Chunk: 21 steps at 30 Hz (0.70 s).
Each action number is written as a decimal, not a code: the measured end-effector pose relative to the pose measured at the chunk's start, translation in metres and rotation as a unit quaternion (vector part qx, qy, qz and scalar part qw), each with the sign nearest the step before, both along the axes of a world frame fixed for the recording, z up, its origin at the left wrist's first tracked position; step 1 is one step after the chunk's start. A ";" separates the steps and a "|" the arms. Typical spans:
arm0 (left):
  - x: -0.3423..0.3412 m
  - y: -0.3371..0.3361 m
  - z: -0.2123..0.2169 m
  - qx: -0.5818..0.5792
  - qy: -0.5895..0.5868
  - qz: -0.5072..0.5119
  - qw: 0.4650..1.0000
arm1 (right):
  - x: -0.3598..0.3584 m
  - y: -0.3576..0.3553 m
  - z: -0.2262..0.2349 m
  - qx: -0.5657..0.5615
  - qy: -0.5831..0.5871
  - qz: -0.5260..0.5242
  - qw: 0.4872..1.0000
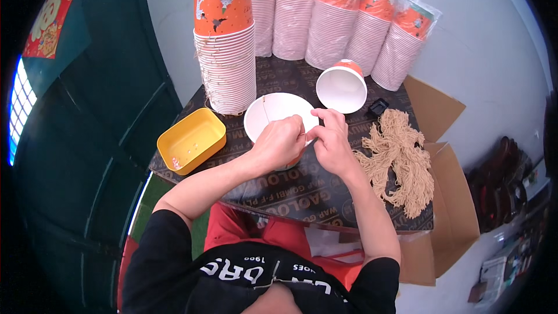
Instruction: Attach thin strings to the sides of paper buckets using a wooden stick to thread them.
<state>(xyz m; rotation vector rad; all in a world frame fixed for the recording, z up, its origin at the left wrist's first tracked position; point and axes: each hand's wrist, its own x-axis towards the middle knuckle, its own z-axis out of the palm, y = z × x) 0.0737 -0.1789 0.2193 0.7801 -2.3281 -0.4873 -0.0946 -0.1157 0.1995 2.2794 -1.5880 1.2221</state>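
My left hand [280,139] and my right hand [331,139] meet over a white paper bucket [272,111] lying with its open mouth toward me. Both hands pinch at its near rim, and a thin tan string [265,107] runs across its inside. A second paper bucket [342,86], orange outside and white inside, lies tilted just behind my right hand. A bundle of tan strings [401,160] lies on the dark board [302,195] to the right of my right hand.
A tall stack of orange and white buckets [225,46] stands at the back left. Several wrapped stacks [343,23] lean against the wall. A yellow tray [192,139] sits on the left, a small black object [378,107] behind the strings, and cardboard boxes [447,197] on the right.
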 end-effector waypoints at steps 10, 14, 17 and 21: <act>-0.004 0.002 -0.004 -0.064 0.006 0.006 0.998 | -0.008 -0.010 -0.018 0.103 -0.112 0.026 0.988; -0.002 0.004 -0.004 -0.101 0.002 0.025 0.995 | -0.005 -0.008 -0.010 0.117 -0.133 0.035 0.984; -0.003 0.004 -0.004 -0.092 -0.005 0.028 0.995 | -0.005 -0.011 -0.014 0.080 -0.178 0.032 0.980; -0.003 0.003 -0.006 -0.085 0.004 0.012 0.996 | -0.011 -0.010 -0.013 0.046 -0.178 0.035 0.982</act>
